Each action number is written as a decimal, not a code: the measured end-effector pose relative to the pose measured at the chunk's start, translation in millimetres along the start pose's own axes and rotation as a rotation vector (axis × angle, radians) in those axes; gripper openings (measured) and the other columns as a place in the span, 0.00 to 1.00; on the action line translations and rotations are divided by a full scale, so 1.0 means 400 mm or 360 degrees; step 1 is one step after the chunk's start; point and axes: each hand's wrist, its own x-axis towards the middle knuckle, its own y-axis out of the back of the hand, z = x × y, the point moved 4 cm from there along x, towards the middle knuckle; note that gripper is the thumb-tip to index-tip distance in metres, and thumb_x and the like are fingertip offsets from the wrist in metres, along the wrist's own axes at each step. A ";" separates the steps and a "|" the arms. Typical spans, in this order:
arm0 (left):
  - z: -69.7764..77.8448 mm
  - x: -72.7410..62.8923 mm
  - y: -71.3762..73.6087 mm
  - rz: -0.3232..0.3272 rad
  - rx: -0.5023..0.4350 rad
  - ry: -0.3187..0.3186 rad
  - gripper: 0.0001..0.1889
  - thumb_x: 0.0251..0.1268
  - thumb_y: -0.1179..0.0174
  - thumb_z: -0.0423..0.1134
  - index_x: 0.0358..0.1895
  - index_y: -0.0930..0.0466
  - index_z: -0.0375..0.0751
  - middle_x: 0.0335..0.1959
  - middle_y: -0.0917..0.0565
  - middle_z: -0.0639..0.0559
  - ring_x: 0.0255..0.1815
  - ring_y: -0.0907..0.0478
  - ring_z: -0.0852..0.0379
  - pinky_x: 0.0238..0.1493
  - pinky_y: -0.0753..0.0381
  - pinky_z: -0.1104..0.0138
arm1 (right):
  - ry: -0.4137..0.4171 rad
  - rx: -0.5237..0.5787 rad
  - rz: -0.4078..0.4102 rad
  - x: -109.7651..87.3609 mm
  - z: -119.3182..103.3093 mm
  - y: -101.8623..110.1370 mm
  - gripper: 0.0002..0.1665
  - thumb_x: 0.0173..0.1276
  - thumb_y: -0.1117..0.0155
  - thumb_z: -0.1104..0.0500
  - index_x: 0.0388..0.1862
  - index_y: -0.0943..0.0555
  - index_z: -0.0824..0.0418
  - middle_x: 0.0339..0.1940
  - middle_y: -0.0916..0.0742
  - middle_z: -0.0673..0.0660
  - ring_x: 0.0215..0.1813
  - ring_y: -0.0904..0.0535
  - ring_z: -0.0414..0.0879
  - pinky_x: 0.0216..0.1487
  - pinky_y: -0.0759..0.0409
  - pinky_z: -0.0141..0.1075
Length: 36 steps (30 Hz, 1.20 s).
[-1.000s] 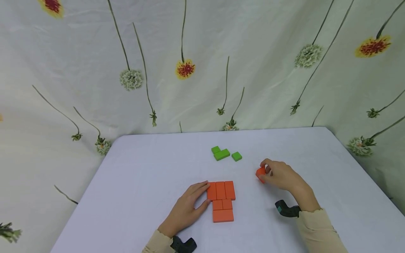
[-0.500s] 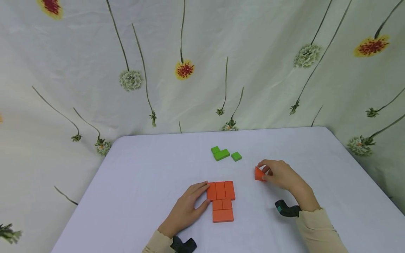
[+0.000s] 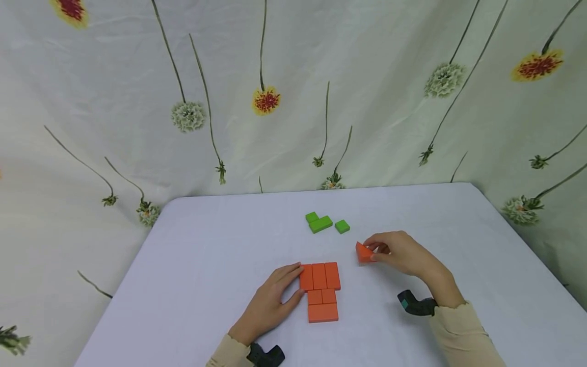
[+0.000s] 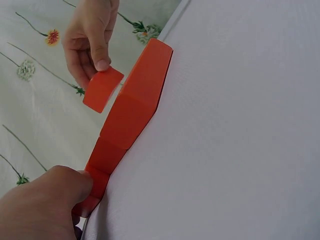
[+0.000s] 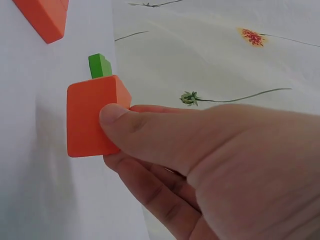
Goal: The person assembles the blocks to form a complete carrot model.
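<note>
My right hand [image 3: 400,254] pinches an orange wedge-shaped block [image 5: 89,117] between thumb and fingers, up and to the right of a group of orange blocks. In the head view the held block [image 3: 364,253] looks triangular; a squarish face shows in the right wrist view. The group of orange blocks [image 3: 319,277] lies flat: three upright ones side by side, two small ones below them and a wide one at the bottom. Against the group's left edge rests my left hand [image 3: 271,300], its fingers extended and fingertips at the upper-left block. Its thumb reaches the side in the left wrist view.
Several green blocks [image 3: 321,224] lie farther back on the white table [image 3: 220,239], one of them apart to the right. Behind the table's far edge hangs a pale cloth [image 3: 380,117] with printed flowers. Dark cameras [image 3: 416,303] are worn at both wrists.
My right hand has moved left with the orange block, toward the group, and the block has turned so its triangular outline shows. My left hand and the lying blocks stay put.
</note>
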 end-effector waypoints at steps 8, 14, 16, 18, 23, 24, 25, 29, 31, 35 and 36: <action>0.002 0.001 0.002 -0.0012 -0.0022 0.0020 0.29 0.75 0.37 0.50 0.75 0.28 0.46 0.75 0.28 0.55 0.76 0.32 0.56 0.73 0.26 0.55 | 0.0159 0.0086 -0.0100 -0.001 -0.040 -0.002 0.24 0.67 0.27 0.64 0.63 0.17 0.59 0.43 0.11 0.48 0.43 0.16 0.41 0.46 0.14 0.33; 0.003 0.000 0.003 -0.0007 -0.0009 0.0004 0.29 0.75 0.37 0.50 0.75 0.28 0.46 0.75 0.28 0.55 0.76 0.31 0.56 0.73 0.25 0.56 | 0.0236 0.0132 -0.0189 -0.003 -0.061 -0.014 0.26 0.69 0.28 0.63 0.66 0.18 0.57 0.45 0.11 0.48 0.45 0.17 0.40 0.46 0.15 0.32; 0.004 0.000 0.004 -0.0006 -0.0010 0.0003 0.29 0.74 0.37 0.50 0.75 0.28 0.46 0.75 0.28 0.56 0.76 0.31 0.56 0.72 0.25 0.56 | 0.0263 0.0135 -0.0215 -0.004 -0.067 -0.020 0.27 0.70 0.29 0.62 0.67 0.19 0.56 0.45 0.12 0.46 0.45 0.17 0.39 0.47 0.15 0.32; 0.003 0.000 0.004 -0.0014 -0.0021 0.0015 0.29 0.74 0.36 0.50 0.75 0.28 0.47 0.75 0.28 0.56 0.76 0.32 0.57 0.73 0.25 0.57 | 0.0291 0.0129 -0.0236 -0.005 -0.073 -0.025 0.27 0.71 0.30 0.62 0.68 0.19 0.54 0.44 0.13 0.45 0.45 0.19 0.39 0.46 0.16 0.32; 0.005 0.001 0.005 -0.0021 -0.0037 0.0034 0.29 0.74 0.36 0.49 0.75 0.28 0.47 0.75 0.28 0.56 0.77 0.32 0.58 0.74 0.26 0.57 | 0.0396 0.0085 -0.0284 -0.009 -0.096 -0.032 0.25 0.72 0.32 0.64 0.67 0.17 0.52 0.38 0.18 0.43 0.39 0.26 0.37 0.38 0.22 0.29; 0.005 0.001 0.005 -0.0016 -0.0034 0.0030 0.29 0.74 0.36 0.49 0.75 0.28 0.47 0.75 0.28 0.56 0.76 0.32 0.57 0.74 0.26 0.56 | 0.0414 0.0072 -0.0290 -0.010 -0.102 -0.033 0.25 0.73 0.33 0.64 0.67 0.17 0.52 0.37 0.19 0.43 0.38 0.27 0.37 0.37 0.23 0.29; 0.005 0.001 0.005 -0.0016 -0.0035 0.0030 0.29 0.74 0.36 0.49 0.75 0.28 0.47 0.75 0.28 0.56 0.76 0.32 0.57 0.74 0.26 0.56 | 0.0432 0.0063 -0.0296 -0.011 -0.106 -0.034 0.25 0.73 0.33 0.65 0.67 0.17 0.52 0.36 0.19 0.43 0.38 0.28 0.36 0.36 0.24 0.28; 0.002 0.000 0.003 -0.0027 -0.0041 0.0033 0.30 0.74 0.37 0.49 0.75 0.28 0.48 0.75 0.28 0.57 0.76 0.32 0.58 0.74 0.26 0.56 | 0.0466 0.0057 -0.0318 -0.013 -0.122 -0.046 0.25 0.72 0.34 0.66 0.66 0.17 0.52 0.34 0.21 0.42 0.37 0.28 0.35 0.35 0.25 0.27; 0.001 0.000 0.002 -0.0027 -0.0036 0.0026 0.29 0.75 0.37 0.49 0.75 0.28 0.47 0.76 0.28 0.57 0.76 0.32 0.57 0.73 0.26 0.56 | 0.0473 0.0059 -0.0339 -0.012 -0.127 -0.054 0.24 0.72 0.34 0.66 0.66 0.16 0.52 0.35 0.20 0.42 0.37 0.28 0.35 0.36 0.24 0.27; 0.002 0.000 0.002 -0.0014 -0.0027 0.0013 0.29 0.75 0.37 0.50 0.75 0.28 0.47 0.75 0.28 0.55 0.76 0.31 0.56 0.73 0.25 0.55 | 0.0478 0.0074 -0.0388 -0.011 -0.135 -0.066 0.23 0.73 0.33 0.65 0.65 0.16 0.51 0.37 0.19 0.41 0.39 0.26 0.35 0.39 0.21 0.28; 0.002 0.001 0.003 -0.0010 -0.0027 0.0011 0.29 0.75 0.37 0.50 0.75 0.28 0.46 0.75 0.28 0.55 0.76 0.31 0.55 0.72 0.25 0.54 | 0.0479 0.0086 -0.0401 -0.011 -0.138 -0.069 0.23 0.72 0.33 0.65 0.64 0.16 0.51 0.38 0.19 0.41 0.39 0.25 0.34 0.41 0.20 0.29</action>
